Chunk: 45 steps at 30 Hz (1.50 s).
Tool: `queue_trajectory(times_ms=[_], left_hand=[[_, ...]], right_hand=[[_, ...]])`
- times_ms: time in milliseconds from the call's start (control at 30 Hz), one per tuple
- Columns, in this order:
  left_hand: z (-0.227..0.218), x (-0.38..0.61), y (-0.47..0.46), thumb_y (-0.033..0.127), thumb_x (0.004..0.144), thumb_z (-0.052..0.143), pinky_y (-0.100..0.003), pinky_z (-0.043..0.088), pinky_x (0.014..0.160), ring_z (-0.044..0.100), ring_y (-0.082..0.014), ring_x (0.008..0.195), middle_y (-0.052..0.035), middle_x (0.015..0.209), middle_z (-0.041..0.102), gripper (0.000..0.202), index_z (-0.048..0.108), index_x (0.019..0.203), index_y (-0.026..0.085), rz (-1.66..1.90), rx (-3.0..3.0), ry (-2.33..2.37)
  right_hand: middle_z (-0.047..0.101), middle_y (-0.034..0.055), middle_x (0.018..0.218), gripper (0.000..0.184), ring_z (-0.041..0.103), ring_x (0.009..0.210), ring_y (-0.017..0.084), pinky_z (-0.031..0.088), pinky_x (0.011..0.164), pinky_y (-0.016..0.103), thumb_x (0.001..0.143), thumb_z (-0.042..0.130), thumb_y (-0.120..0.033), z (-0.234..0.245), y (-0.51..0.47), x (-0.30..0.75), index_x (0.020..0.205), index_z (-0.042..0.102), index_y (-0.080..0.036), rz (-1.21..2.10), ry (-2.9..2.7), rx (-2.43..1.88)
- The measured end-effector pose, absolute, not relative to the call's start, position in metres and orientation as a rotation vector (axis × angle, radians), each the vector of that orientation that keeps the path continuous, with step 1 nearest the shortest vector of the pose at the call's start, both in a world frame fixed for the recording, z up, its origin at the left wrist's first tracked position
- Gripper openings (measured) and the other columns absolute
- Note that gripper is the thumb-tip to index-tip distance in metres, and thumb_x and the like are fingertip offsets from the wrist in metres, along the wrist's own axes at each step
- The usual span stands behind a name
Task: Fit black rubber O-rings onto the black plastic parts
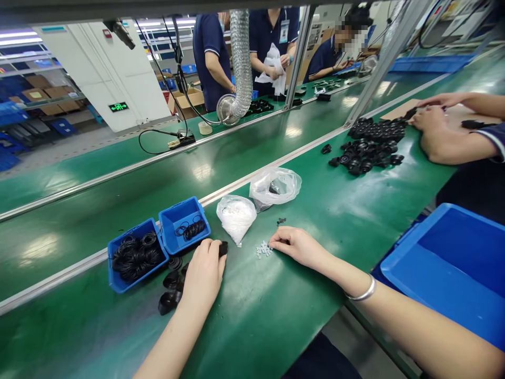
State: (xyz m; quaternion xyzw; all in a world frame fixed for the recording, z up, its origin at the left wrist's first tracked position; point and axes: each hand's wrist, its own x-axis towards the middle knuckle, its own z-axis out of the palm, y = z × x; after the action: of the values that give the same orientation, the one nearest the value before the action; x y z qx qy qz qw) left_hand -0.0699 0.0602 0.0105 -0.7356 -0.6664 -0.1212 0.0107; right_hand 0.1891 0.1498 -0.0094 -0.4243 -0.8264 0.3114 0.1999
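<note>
Left hand [205, 271] palm-down on green table [276, 316], grip pinching a small black plastic part [223, 248] at the fingertips. Loose black round plastic caps [170, 295] lie just left of it, touching. Right hand [298, 246], silver bangle [363, 292] on wrist, fingers curled together just beside a pile of tiny whitish plastic pieces [263, 250]; can't tell if its grip holds one. Large blue plastic crate [453, 273] at right edge. Behind left hand: two small blue plastic bins [134, 280] with black rubber rings [136, 255]. Then white-filled plastic bag [235, 216], clear plastic bag [275, 187]. Far right: co-worker's hands [430, 123] by heap of black parts [371, 145].
</note>
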Motion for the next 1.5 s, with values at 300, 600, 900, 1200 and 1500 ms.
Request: queue_trajectory(times_ms=[300, 600, 900, 1200, 1500], left_hand=[[0.012, -0.071, 0.049, 0.029, 0.09, 0.055, -0.045, 0.051, 0.088, 0.063, -0.0292, 0.102, -0.014, 0.114, 0.063, 0.012, 0.051, 0.086, 0.019, -0.54, -2.391, -2.105], [0.015, -0.041, -0.015, 0.04, 0.08, 0.07, -0.028, 0.055, 0.065, 0.072, -0.0206, 0.077, 0.0038, 0.075, 0.057, 0.043, 0.045, 0.111, 0.025, -2.195, -2.252, -3.057], [0.013, -0.042, -0.014, 0.037, 0.081, 0.07, -0.015, 0.037, 0.042, 0.045, -0.0021, 0.051, 0.0002, 0.091, 0.057, 0.031, 0.058, 0.104, 0.02, -2.022, -2.359, -3.246], [0.001, -0.044, -0.017, 0.033, 0.083, 0.066, -0.026, 0.051, 0.056, 0.059, -0.0047, 0.048, -0.0064, 0.119, 0.061, 0.034, 0.056, 0.114, 0.024, -2.004, -2.438, -3.181], [0.003, -0.038, -0.02, 0.012, 0.074, 0.065, -0.027, 0.052, 0.073, 0.066, -0.0164, 0.081, -0.0012, 0.099, 0.065, 0.033, 0.065, 0.104, 0.025, -1.51, -2.578, -2.862]], right_hand=[[0.064, 0.002, 0.081, 0.013, 0.058, 0.068, 0.014, 0.043, 0.063, 0.025, 0.088, 0.063, -0.026, -0.012, 0.151, 0.189, 0.079, 0.068, -0.018, 0.882, -2.296, -1.201], [0.062, 0.0029, 0.079, 0.013, 0.056, 0.069, 0.015, 0.041, 0.064, 0.026, 0.088, 0.062, -0.023, -0.01, 0.148, 0.189, 0.077, 0.066, -0.017, 0.849, -2.305, -1.208], [0.06, 0.0019, 0.075, 0.019, 0.054, 0.064, 0.013, 0.042, 0.061, 0.026, 0.088, 0.059, -0.03, -0.011, 0.153, 0.192, 0.076, 0.067, -0.017, 0.92, -2.333, -1.159], [0.062, 0.0021, 0.077, 0.018, 0.056, 0.069, 0.014, 0.043, 0.062, 0.027, 0.092, 0.058, -0.03, 0.017, 0.108, 0.174, 0.08, 0.065, -0.02, 0.957, -2.132, -1.056], [0.061, 0.0071, 0.083, 0.01, 0.055, 0.077, 0.017, 0.048, 0.068, 0.03, 0.093, 0.054, -0.009, -0.002, 0.037, 0.131, 0.095, 0.062, -0.014, 0.653, -2.348, -0.613]])
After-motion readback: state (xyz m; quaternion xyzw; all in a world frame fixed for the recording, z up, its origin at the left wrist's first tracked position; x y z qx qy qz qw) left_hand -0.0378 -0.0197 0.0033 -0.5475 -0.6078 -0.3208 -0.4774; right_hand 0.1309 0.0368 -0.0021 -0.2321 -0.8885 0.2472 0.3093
